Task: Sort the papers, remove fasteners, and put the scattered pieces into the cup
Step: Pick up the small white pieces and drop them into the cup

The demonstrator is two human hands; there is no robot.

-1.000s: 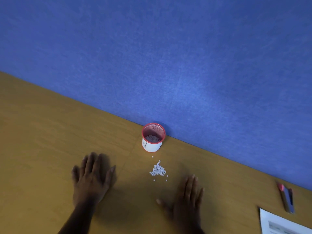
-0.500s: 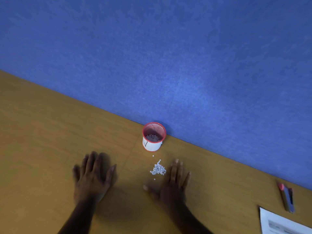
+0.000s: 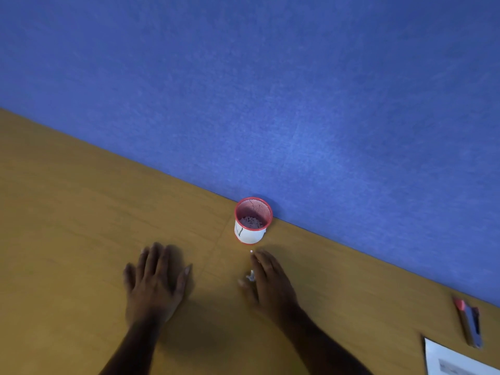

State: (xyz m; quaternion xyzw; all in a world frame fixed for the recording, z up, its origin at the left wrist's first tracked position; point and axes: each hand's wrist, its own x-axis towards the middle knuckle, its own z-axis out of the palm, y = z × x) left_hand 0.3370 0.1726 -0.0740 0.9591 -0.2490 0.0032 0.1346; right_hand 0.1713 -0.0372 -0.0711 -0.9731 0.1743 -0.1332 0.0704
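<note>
You were on the scoop-up step: right hand (image 3: 270,282) lay spread over the white pieces (image 3: 250,276), grasp unclear, left hand (image 3: 155,280) rested flat and empty, so next probably needed a pinch toward the cup (image 3: 253,220).

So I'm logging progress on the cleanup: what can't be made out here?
- Pile of white pieces: head view, mostly hidden under the right hand; count unknowable.
- Paper: cut off by the bottom-right edge, print blurred.
- Cup: contents too small to count.
- Red-tipped tool: too blurred to identify.
</note>
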